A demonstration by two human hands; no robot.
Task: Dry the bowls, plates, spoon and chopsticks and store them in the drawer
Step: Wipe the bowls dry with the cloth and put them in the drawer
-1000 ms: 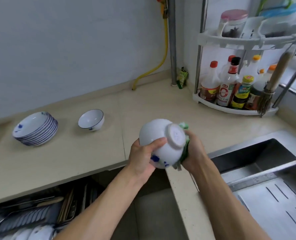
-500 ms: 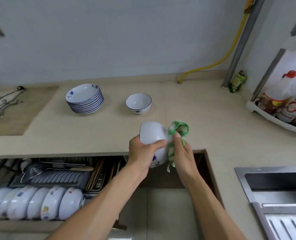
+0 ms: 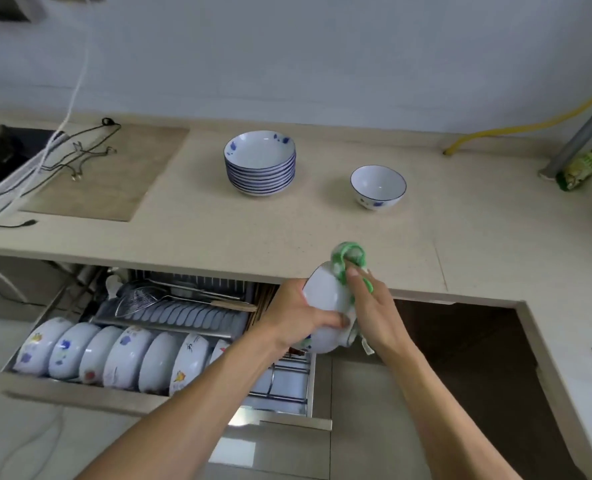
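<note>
- Bowl (image 3: 327, 306) held tipped over open drawer (image 3: 156, 398), foot toward R side; I see L hand (image 3: 299, 318) wrapped round its wall, thumb curled on front.
- R hand (image 3: 374, 306) pinches green cloth (image 3: 351, 258) against bowl rim.
- Drawer: row of bowls (image 3: 114, 355) on edge, strainer (image 3: 138, 299) behind.
- Counter (image 3: 218, 233): plate stack (image 3: 260, 162), 2nd bowl (image 3: 377, 187) upright, apart.

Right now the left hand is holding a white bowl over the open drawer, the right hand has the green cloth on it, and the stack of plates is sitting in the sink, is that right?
Not quite. The stack of plates sits on the countertop, not in a sink, as the head view shows. The rest holds: the left hand holds the white bowl over the open drawer, the right hand with the green cloth on it.
</note>
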